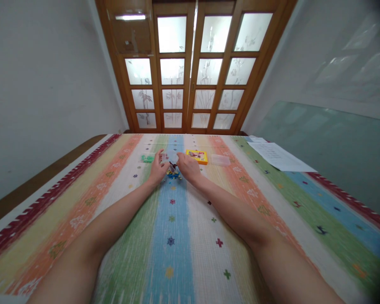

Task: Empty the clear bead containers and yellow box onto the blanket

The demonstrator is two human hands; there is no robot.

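Observation:
My left hand (pixel 158 168) is curled at the left side of a round clear plastic container (pixel 171 156), its thumb and fingers bent around the edge. From the other side my right hand (pixel 188 167) grips the container with its fingers closed together. A small dark piece (pixel 172 164) shows between the hands; which hand touches it, I cannot tell. Just below, a little heap of blue and yellow pieces (pixel 174 174) lies on the striped tablecloth (pixel 171 219), partly hidden by my hands.
Left of my hands is a clear box with green pieces (pixel 147 158). A yellow box (pixel 197 156) and a pale translucent lid or tray (pixel 220 159) lie to the right. Paper sheets (pixel 278 156) rest by the table's right side. Glazed wooden doors (pixel 190 67) stand beyond.

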